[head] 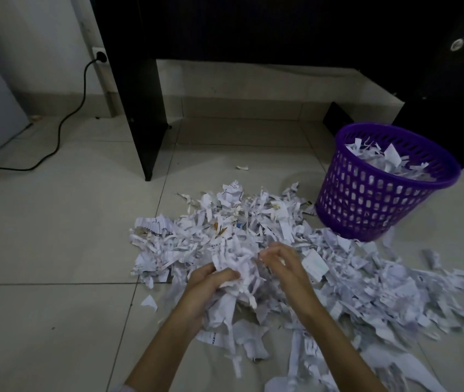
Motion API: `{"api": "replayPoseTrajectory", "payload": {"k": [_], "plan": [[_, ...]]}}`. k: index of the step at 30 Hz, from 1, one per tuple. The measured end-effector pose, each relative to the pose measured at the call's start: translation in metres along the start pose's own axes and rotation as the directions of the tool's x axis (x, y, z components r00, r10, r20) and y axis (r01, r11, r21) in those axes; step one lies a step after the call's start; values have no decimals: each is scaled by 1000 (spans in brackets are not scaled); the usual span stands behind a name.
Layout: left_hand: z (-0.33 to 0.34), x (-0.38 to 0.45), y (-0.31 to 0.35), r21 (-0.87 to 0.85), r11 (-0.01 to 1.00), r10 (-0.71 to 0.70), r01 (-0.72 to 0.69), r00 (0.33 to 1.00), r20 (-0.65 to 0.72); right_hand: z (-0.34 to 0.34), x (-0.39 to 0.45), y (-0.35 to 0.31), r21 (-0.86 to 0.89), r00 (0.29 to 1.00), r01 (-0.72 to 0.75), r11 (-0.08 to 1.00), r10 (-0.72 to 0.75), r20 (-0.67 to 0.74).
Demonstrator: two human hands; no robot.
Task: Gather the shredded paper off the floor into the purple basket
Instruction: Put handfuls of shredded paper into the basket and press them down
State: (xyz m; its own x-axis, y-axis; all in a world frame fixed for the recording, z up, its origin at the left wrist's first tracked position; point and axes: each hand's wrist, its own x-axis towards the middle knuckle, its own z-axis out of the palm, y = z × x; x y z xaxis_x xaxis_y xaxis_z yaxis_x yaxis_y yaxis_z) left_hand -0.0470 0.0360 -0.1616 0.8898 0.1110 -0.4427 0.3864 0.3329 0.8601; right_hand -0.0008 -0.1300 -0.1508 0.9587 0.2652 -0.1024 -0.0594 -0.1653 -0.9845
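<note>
A wide heap of white shredded paper (253,222) covers the tiled floor from the middle of the view to the right edge. The purple basket (366,199) stands upright at the heap's far right side, with shreds inside up near its rim. My left hand (208,287) grips a bunch of shreds at the heap's near middle. Just to its right, my right hand (284,264) has its fingers curled into the same bunch. The two hands close on the clump from both sides.
A black desk leg (140,108) stands behind the heap on the left, and a black cabinet (451,80) rises behind the basket. A black cable (66,120) runs from a wall socket across the floor at far left. One stray shred (242,167) lies beyond the heap.
</note>
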Motion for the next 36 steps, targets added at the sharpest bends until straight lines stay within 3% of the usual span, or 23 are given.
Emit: {"api": "replayPoseTrajectory", "payload": {"k": [3,7,11,14,16,20,22,25,27,30,32,36], "plan": [[9,-1,4,54,998,-20,14,994,105,-4,5,-1,-1,999,16,1000,-16,-32],[24,-5,11,22,999,28,-31,986,163,-6,5,-8,159,981,-106,982,77,176],[34,-1,12,-17,993,118,-117,988,100,-1,-4,-7,479,922,-372,795,256,291],[41,1,8,-32,984,174,-173,984,40,2,-9,-8,609,911,-407,681,251,328],[42,4,4,12,979,202,-202,979,-8,3,-8,-6,569,905,-410,713,240,352],[43,11,1,266,936,265,-229,958,-109,1,-2,-2,478,916,-392,786,283,286],[42,13,0,195,962,209,-189,974,-87,-3,0,-2,486,926,-375,790,293,238],[40,6,4,-32,999,20,-17,996,91,-9,-2,-8,518,934,-351,780,258,246],[36,-1,4,-207,970,-71,127,963,261,-15,2,-7,591,945,-325,738,237,224],[33,-5,1,-234,941,-133,247,900,415,-23,5,-7,634,964,-266,727,222,149],[36,-7,2,-201,943,-162,265,893,420,-27,8,-5,597,959,-269,756,264,98],[46,-4,10,-232,940,-205,252,956,209,-32,8,2,500,949,-285,818,316,24]]}}
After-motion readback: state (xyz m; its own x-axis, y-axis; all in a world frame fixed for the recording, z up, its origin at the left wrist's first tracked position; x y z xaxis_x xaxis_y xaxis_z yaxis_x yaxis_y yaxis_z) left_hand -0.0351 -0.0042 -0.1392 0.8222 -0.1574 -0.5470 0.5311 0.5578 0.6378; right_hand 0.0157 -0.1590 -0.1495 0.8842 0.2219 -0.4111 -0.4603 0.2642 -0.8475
